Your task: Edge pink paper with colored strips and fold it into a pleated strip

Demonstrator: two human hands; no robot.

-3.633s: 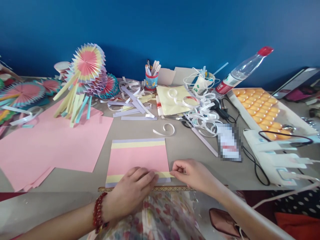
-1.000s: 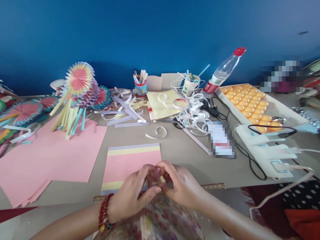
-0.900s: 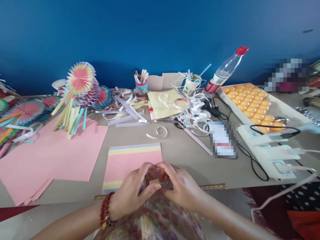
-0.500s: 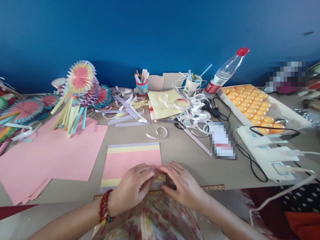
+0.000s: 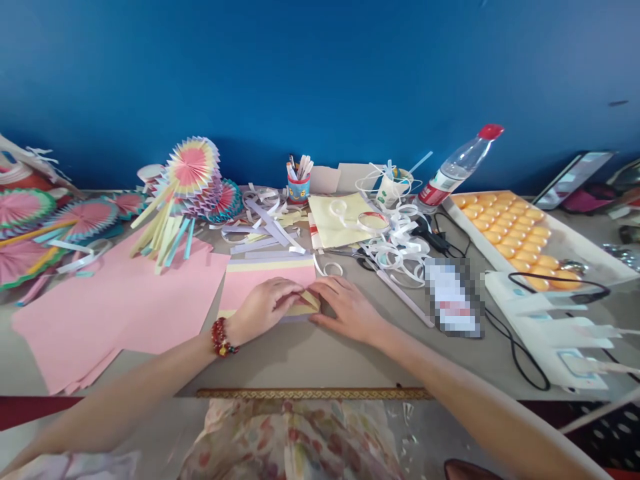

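Note:
A pink paper sheet (image 5: 245,283) with yellow and lavender bands along its far and near edges lies flat on the table in front of me. Both my hands meet over its right end. My left hand (image 5: 265,308) pinches the sheet near the right edge, where a small piece of yellow-banded paper (image 5: 311,300) is raised between the fingers. My right hand (image 5: 347,308) has its fingertips on that same edge, thumb nearer me and index farther away. A curled white paper strip (image 5: 332,269) lies just beyond. The fingers partly hide the fold.
Pink sheets (image 5: 135,300) and pleated paper rosettes (image 5: 193,173) lie left. Behind are a pen cup (image 5: 299,189), yellow paper (image 5: 340,223) and tangled white strips (image 5: 400,243). At right are a tilted bottle (image 5: 450,172), a phone (image 5: 454,298), a power strip (image 5: 545,327) and a tray of yellow domes (image 5: 500,233).
My hands and the banded sheet have moved away from the table's front edge, up to the curled white strip. The view has shifted slightly. Both hands stay at the sheet's right end.

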